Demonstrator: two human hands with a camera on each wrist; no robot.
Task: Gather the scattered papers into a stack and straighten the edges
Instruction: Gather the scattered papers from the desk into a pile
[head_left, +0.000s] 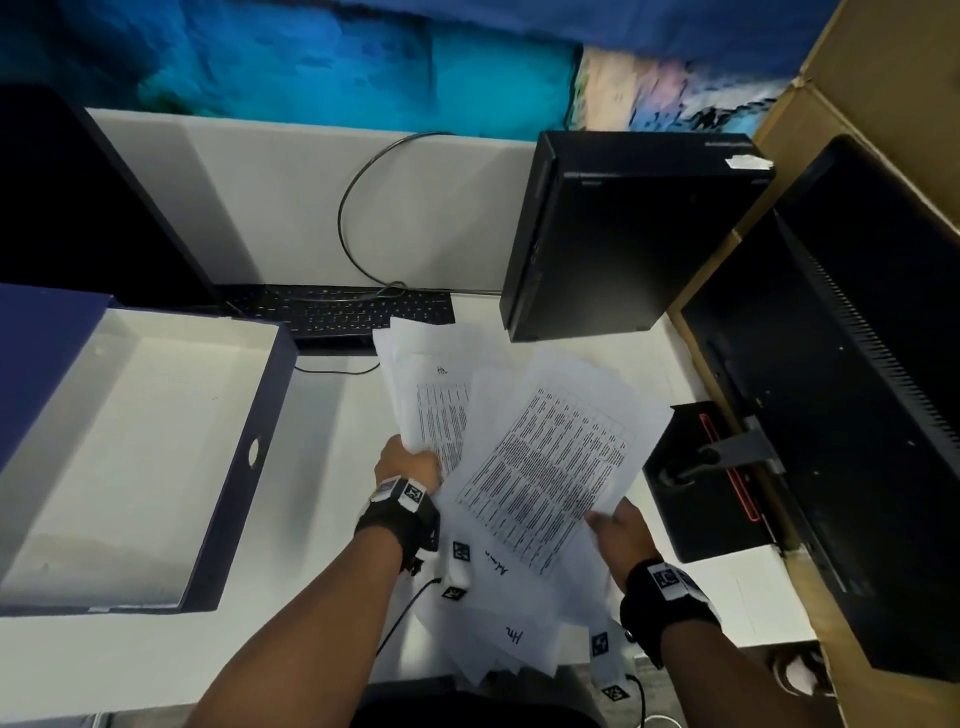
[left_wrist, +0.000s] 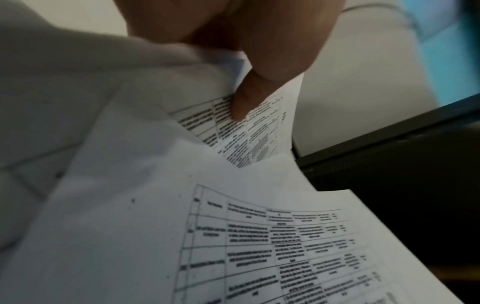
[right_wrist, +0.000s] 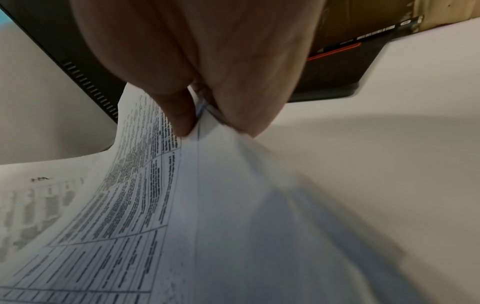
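My left hand (head_left: 410, 460) pinches one fan of papers (head_left: 524, 457), thumb (left_wrist: 249, 96) pressed on the printed table, and my right hand (head_left: 621, 525) clamps the near corner of another sheaf; both are lifted above the near edge of the white desk (head_left: 332, 415), more sheets sagging toward me. They look feather-light and floppy, bending from each grip, slick against one another, easy to crease. I reckon the long side edges are the place to hold, loosely, so the sheets can drop level when tapped on the desk
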